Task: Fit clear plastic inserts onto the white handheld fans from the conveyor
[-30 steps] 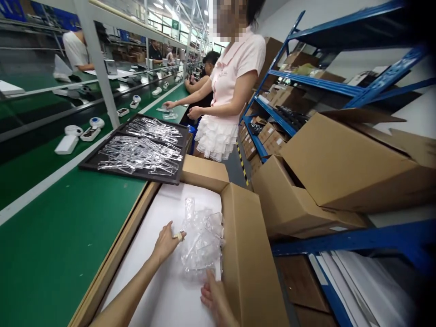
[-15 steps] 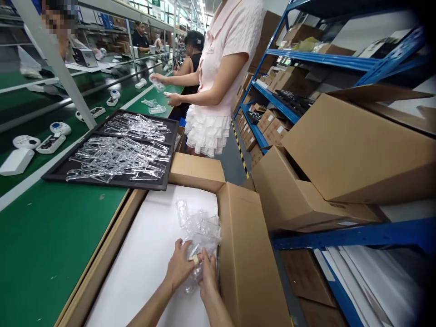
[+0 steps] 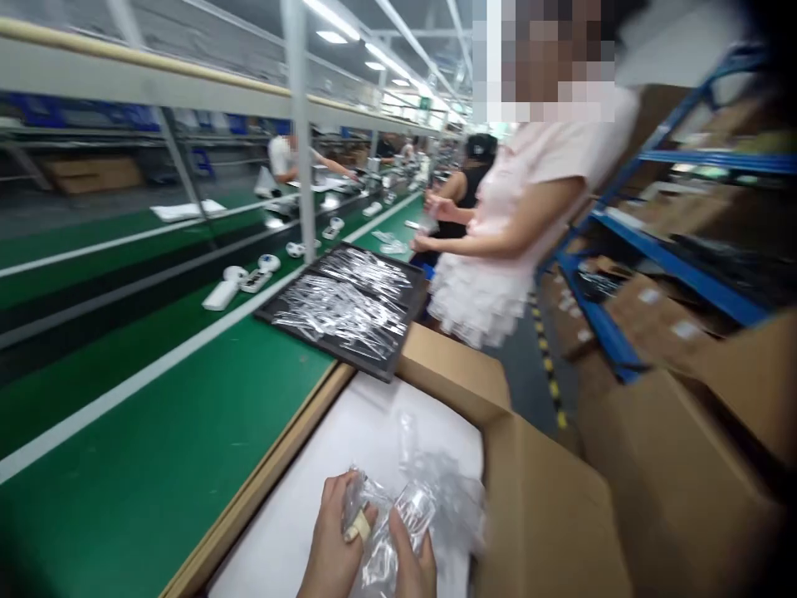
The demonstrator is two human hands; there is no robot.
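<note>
My left hand (image 3: 333, 531) is closed, gripping the crinkled edge of a clear plastic bag (image 3: 374, 490); a pale wrap circles one finger. Beside it, my right hand (image 3: 411, 561) pinches a clear plastic piece (image 3: 416, 502) with the thumb on top. Whether that piece lies inside the bag I cannot tell. Under and behind the hands, more clear plastic pieces (image 3: 452, 490) lie in a blurred heap on a white sheet (image 3: 299, 507). That sheet lies within an open cardboard box (image 3: 548, 498).
A black tray (image 3: 389, 365) of clear plastic parts overlaps the box's far corner and the green bench (image 3: 187, 440). White devices (image 3: 221, 295) lie along the line. A co-worker in a pink top (image 3: 498, 199) stands beyond the tray. Cartons (image 3: 678, 465) and blue shelving (image 3: 685, 257) are at right.
The view has swung left and up, so the scene sits further right and lower. My hands have drawn apart slightly, with the bag and a clear piece lifted from the heap.
</note>
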